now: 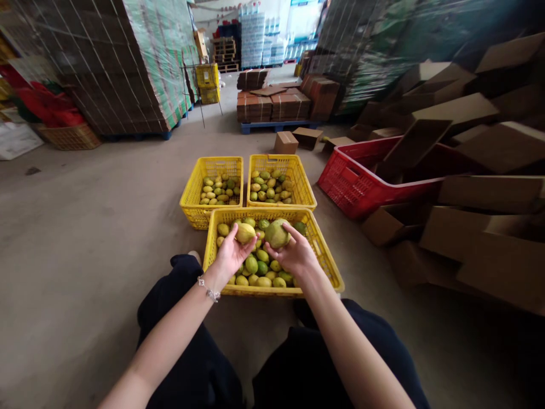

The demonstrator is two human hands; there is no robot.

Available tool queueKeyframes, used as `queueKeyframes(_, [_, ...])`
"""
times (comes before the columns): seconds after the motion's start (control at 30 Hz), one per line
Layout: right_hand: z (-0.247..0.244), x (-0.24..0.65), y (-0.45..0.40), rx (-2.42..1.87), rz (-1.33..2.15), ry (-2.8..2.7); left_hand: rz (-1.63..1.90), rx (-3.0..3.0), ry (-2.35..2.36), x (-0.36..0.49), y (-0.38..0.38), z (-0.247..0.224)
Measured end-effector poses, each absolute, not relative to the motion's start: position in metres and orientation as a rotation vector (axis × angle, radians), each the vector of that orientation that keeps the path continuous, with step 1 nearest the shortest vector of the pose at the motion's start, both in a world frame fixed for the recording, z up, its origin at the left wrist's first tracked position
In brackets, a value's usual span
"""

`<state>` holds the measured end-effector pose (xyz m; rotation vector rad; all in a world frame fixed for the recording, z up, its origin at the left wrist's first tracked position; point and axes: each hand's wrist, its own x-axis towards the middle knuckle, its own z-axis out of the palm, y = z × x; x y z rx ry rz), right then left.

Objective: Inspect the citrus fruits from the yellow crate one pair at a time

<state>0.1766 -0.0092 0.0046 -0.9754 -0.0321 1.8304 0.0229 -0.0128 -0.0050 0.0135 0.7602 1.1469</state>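
1. Yellow fruit (246, 233) is held in the left hand (230, 253), over the near crate (264, 291); the thumb lies along its left side and the fingers curl beneath it.
2. Green fruit (276, 234), larger and rounder, is gripped by the right hand (294, 251), with digits at its right side and below. It is also over the near crate, just beside the yellow fruit.
3. The near crate is yellow plastic and stands on the floor (85, 227) in front of the person's knees. Many yellow and green fruits (263, 255) lie loose inside.
4. Just behind it stand the left rear crate (193, 217) and the right rear crate (283, 205), side by side, both yellow and partly filled with similar fruits.
5. A silver-coloured bracelet (208, 289) circles the left wrist.
6. To the right, a red crate (351, 184) has opened cardboard boxes (481, 193) heaped in and around it.
7. Farther back, stacked cardboard (254, 108) rests on a blue pallet (272, 128), with a small carton (286, 142) in front.
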Motion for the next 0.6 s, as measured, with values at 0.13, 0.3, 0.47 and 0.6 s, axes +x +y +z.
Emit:
queueKeyframes(0.13, [0.007,0.174,-0.011,-0.943,1.734,-0.192,1.407,0.367,0.843,0.028,-0.020,-0.004])
queueKeyframes(0.3, [0.003,0.168,-0.017,-1.010,1.402,-0.559,1.629,0.764,0.952,0.031,-0.030,0.003])
queueKeyframes(0.47, [-0.002,0.166,-0.019,-1.000,1.195,-0.872,1.667,0.887,1.017,0.031,-0.036,0.012])
queueKeyframes(0.6, [0.004,0.163,-0.022,-0.994,1.125,-0.925,1.653,0.880,1.013,0.031,-0.040,0.016])
